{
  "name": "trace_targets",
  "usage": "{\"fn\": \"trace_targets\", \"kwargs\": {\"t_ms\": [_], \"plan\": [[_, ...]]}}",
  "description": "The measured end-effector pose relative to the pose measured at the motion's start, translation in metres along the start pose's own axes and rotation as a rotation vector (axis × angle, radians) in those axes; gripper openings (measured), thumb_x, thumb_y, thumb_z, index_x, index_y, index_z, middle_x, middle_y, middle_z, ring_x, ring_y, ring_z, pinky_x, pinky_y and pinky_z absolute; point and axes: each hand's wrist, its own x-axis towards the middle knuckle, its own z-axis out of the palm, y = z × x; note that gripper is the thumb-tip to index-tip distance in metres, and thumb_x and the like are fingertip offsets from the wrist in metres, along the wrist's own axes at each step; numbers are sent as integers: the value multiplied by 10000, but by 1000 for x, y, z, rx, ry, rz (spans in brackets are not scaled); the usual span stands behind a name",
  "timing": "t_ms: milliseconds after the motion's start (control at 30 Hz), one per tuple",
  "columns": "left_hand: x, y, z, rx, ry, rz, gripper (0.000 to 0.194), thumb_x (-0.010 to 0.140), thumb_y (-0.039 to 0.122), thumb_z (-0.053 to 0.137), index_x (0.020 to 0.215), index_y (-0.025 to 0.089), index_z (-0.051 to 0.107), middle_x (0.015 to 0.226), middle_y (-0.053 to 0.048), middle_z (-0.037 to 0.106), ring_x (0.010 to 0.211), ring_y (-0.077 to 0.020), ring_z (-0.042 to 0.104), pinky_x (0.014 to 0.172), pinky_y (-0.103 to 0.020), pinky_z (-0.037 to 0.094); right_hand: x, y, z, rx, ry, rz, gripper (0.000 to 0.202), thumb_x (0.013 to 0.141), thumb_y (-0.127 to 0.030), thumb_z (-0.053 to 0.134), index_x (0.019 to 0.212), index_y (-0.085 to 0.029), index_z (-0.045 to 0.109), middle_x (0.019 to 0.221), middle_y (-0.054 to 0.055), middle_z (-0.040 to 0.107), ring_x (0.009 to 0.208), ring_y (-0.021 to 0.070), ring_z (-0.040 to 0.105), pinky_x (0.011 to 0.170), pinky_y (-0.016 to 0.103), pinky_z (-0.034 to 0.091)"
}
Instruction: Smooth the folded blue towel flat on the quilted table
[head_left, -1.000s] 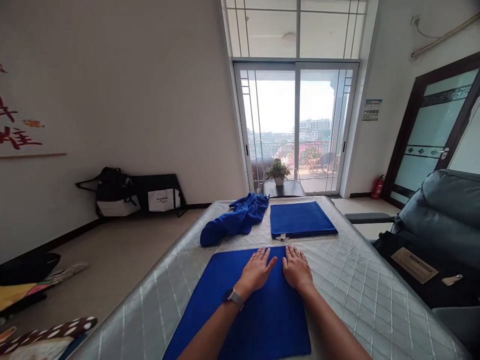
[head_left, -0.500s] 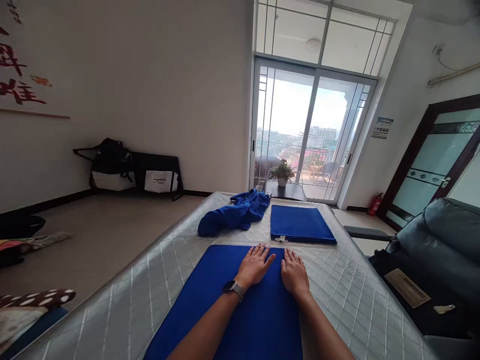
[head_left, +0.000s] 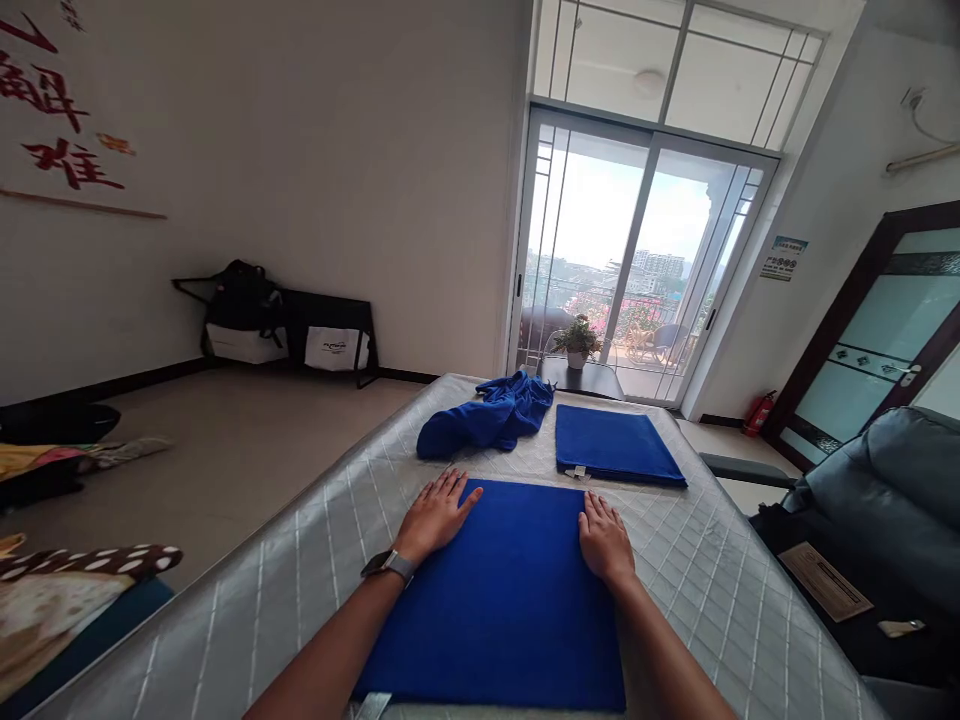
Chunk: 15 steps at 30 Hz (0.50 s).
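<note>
A flat blue cloth cover (head_left: 510,600) lies spread on the mattress (head_left: 300,570), a pale tag sticking out at its near left corner. My left hand (head_left: 433,515), with a watch on its wrist, lies flat over the cover's far left corner, fingers stretched. On the far right corner rests my right hand (head_left: 606,537), also flat, its fingers close together and extended. Neither hand grips anything. Beyond them is a neat blue folded stack (head_left: 619,443) with a small white tag. Left of that stack sits a crumpled blue cloth (head_left: 495,415).
Past the mattress stand a small dark table (head_left: 592,380) with a potted plant (head_left: 576,342) and a glass sliding door. A dark armchair (head_left: 885,490) flanks the right side. Folded blankets (head_left: 82,610) lie low at the left, and bags (head_left: 244,310) rest by the wall.
My left hand has slid left from the middle of the cover to its far left corner. My right hand stays at the right corner. The view has shifted, showing the cover's near edge.
</note>
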Motion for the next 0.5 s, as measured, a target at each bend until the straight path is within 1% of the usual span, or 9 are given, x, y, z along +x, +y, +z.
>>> {"fn": "trace_targets", "kwargs": {"t_ms": [100,200,300,500], "plan": [[-1,0,1,6,10,-23,689,987,594,245,1489,145,395,1550,-144,403,1457,-285,300,1173,-473,239,0,0,0,-3,-7,1,594,992,-364,181,1550,-170,240,1601,19,246,1480,172,186,1196,357,86],[-1,2,2,3,9,-22,701,985,605,225,1494,151,388,1560,-138,386,1459,-280,296,1178,-467,228,0,0,0,-7,-10,2,595,994,-374,178,1551,-173,236,1604,9,237,1480,164,184,1197,347,80],[-1,4,1,-3,13,-36,735,980,623,206,1500,131,372,1570,-141,363,1465,-280,281,1184,-462,212,0,0,0,-13,-12,7,594,996,-376,172,1553,-178,228,1608,0,225,1481,157,178,1197,343,78],[-2,7,-5,-15,21,-45,743,975,634,189,1485,138,401,1564,-142,374,1464,-281,285,1178,-465,221,0,-1,-2,-17,-16,14,592,994,-380,186,1550,-185,243,1602,2,248,1475,157,201,1198,335,77]]}}
